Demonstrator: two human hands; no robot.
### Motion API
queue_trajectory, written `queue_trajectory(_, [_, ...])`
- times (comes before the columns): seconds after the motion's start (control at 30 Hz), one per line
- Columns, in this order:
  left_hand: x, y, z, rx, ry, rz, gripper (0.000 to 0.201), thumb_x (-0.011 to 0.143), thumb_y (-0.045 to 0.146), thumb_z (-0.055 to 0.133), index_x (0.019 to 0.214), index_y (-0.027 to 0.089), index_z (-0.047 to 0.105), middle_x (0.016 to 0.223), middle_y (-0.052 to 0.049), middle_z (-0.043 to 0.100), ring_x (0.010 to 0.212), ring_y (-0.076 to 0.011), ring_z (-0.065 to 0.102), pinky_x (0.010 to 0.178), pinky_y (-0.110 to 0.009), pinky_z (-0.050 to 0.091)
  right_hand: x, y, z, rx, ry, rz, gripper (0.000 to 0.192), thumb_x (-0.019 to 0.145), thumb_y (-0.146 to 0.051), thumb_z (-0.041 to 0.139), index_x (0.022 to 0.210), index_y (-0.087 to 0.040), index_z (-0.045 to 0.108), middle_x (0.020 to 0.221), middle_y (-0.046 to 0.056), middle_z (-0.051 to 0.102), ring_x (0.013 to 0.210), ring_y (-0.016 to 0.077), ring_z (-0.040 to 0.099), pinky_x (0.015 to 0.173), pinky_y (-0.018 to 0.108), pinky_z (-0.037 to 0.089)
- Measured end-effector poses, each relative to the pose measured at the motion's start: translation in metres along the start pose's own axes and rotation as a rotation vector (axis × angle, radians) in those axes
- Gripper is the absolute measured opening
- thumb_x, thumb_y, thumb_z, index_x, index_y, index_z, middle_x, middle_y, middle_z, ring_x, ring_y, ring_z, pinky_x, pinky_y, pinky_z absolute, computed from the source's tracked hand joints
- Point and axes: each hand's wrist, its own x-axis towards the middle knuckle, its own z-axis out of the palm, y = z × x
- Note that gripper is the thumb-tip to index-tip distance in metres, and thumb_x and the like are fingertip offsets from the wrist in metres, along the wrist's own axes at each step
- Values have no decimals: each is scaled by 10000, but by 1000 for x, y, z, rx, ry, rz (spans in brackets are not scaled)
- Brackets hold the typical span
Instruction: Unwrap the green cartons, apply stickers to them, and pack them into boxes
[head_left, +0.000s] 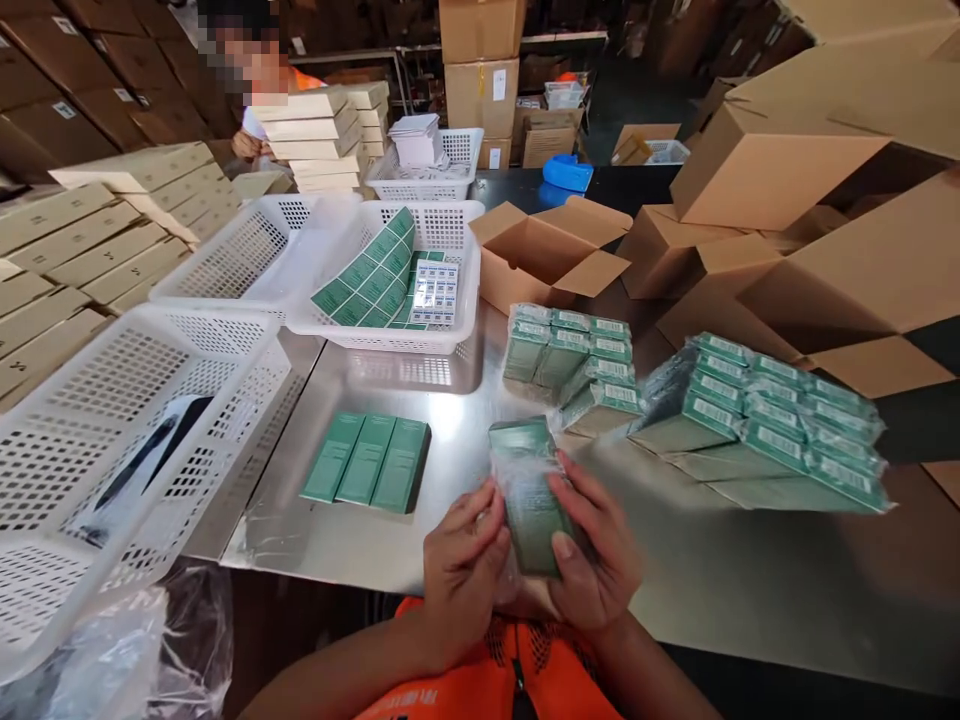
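Note:
A small green box (531,525), partly covered by a clear plastic bag (517,463), is held upright in front of me. My right hand (596,540) grips its right side, thumb on the front face. With fingers pinched together, my left hand (469,555) holds the bag's edge at the box's left side. Left of my hands, three green boxes (367,462) lie side by side on the metal table (292,535). Beyond and to the right are stacks of plastic-wrapped green boxes (570,350), with a larger wrapped stack (780,420) farther right.
White baskets (127,400) line the left side. Another basket (382,335) holds green and white label sheets (375,270). Open cardboard cartons (551,250) stand behind and right. Cream boxes (142,190) are piled at left, and a person (259,125) is beyond them.

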Motion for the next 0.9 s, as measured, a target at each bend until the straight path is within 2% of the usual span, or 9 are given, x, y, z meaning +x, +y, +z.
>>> queue_trajectory(0.13, [20, 4, -10, -134, 60, 101, 177, 854, 387, 713, 971, 282, 794, 986, -59, 765, 982, -226, 669, 922, -356, 515, 6, -2, -2, -46, 101, -50, 357, 834, -143, 523, 1121, -274, 690, 989, 86, 590, 835, 251, 617, 649, 409, 554])
queue_trajectory(0.23, [37, 11, -11, -394, -22, -133, 589, 765, 597, 736, 1239, 255, 661, 1264, -110, 676, 1105, -275, 636, 921, -383, 514, 3, -7, 9, 61, 69, -94, 226, 813, -145, 523, 986, -230, 642, 803, 30, 489, 669, 187, 550, 533, 322, 484])
queue_trajectory(0.3, [39, 14, -7, -486, -157, -312, 768, 715, 563, 799, 1366, 243, 546, 1217, -132, 687, 1060, -289, 659, 885, -392, 520, -2, -10, 19, 148, 42, -55, 178, 819, -152, 513, 964, -242, 564, 714, -10, 444, 579, 161, 501, 496, 293, 443])
queue_trajectory(0.4, [30, 12, -3, -497, -136, -488, 817, 698, 370, 866, 1405, 257, 473, 983, -51, 714, 871, -201, 676, 789, -307, 513, -6, -9, 27, 208, 21, 21, 214, 834, -195, 531, 1030, -269, 490, 629, -63, 345, 469, 135, 388, 448, 271, 364])
queue_trajectory(0.47, [25, 9, -7, -470, -59, -519, 736, 698, 349, 868, 1341, 231, 531, 928, -20, 697, 818, -159, 650, 767, -265, 501, -5, -4, 24, 165, -10, 88, 361, 819, -266, 595, 1163, -263, 487, 672, -57, 388, 515, 150, 444, 482, 290, 404])
queue_trajectory(0.53, [23, 7, -17, -429, -42, -521, 728, 682, 348, 877, 1324, 217, 558, 973, -28, 697, 836, -158, 645, 783, -260, 500, 0, 1, 20, 103, -121, 231, 582, 782, -399, 674, 1304, -232, 478, 862, 18, 543, 723, 211, 580, 607, 344, 499])
queue_trajectory(0.63, [24, 10, -38, -354, -187, -549, 956, 676, 294, 882, 1500, 258, 399, 1141, -77, 691, 943, -204, 662, 848, -301, 505, 13, 0, 18, 272, -463, 622, 691, 794, -575, 667, 1358, -207, 511, 1154, 114, 611, 952, 262, 623, 767, 394, 545])
queue_trajectory(0.73, [23, 11, -54, -302, -294, -552, 1107, 681, 249, 875, 1578, 302, 228, 1197, -96, 678, 973, -222, 669, 849, -323, 514, 28, -7, 28, 496, -640, 903, 544, 820, -555, 691, 1231, -204, 630, 978, 66, 681, 837, 221, 645, 726, 346, 544])
queue_trajectory(0.9, [12, 6, -63, -152, -393, -454, 418, 805, 390, 756, 1158, 178, 685, 868, -39, 688, 749, -182, 627, 675, -267, 466, 52, -1, 49, 474, -303, 901, 506, 740, -486, 786, 1170, -244, 676, 841, 4, 674, 707, 174, 617, 620, 292, 514])
